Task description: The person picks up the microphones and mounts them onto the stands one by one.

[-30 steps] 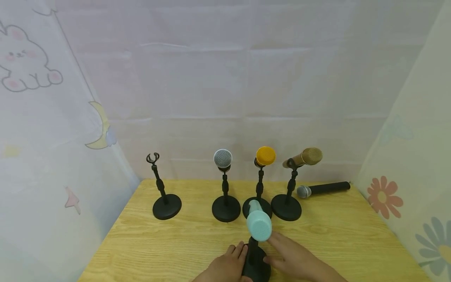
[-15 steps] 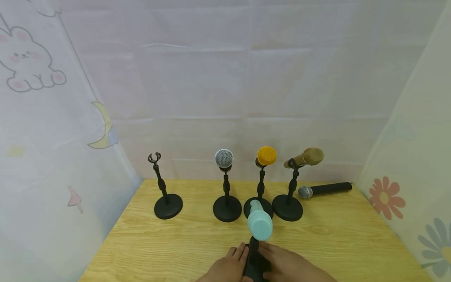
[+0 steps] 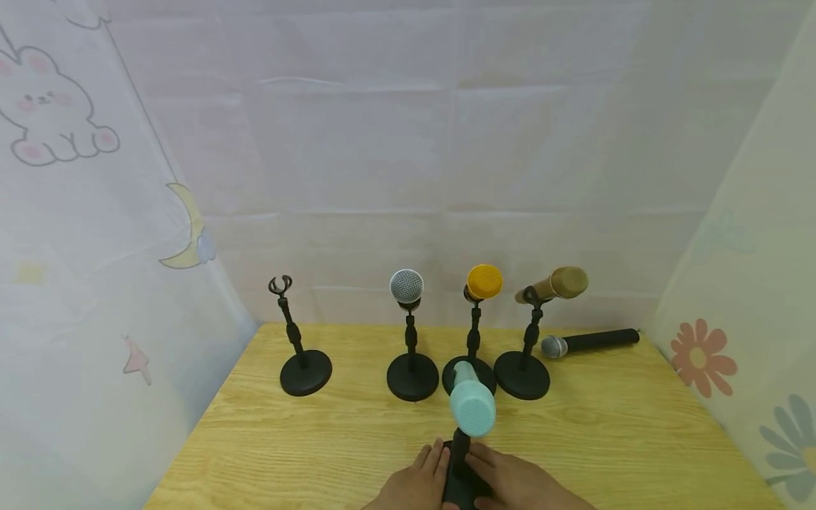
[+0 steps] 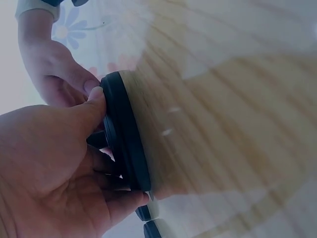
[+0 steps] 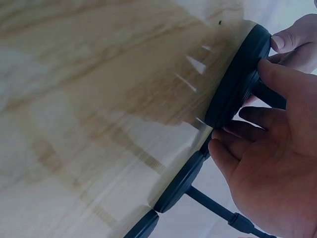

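In the head view a mint-green microphone [image 3: 473, 409] sits clipped on a black microphone stand [image 3: 460, 489] at the table's near side, its round head tilted toward me. My left hand [image 3: 416, 484] holds the left side of the stand's round base, and my right hand [image 3: 521, 483] holds its right side. Seen from the left wrist, the thumb and fingertips of my left hand [image 4: 64, 153] span the base [image 4: 128, 134] at its edge. The right wrist view has the thumb and fingers of my right hand [image 5: 277, 144] around the rim of the same base [image 5: 240, 77].
Behind stand a silver-headed microphone [image 3: 406, 287], a yellow one [image 3: 485, 282] and a gold one [image 3: 553, 285], each on a black stand. A bare stand [image 3: 306, 372] is at the left. One black microphone [image 3: 593, 342] lies on the wooden table [image 3: 287, 439] at back right.
My right hand has come in from the right, its fingers now at the base near the pole. The left hand and the stand stay nearly where they were.
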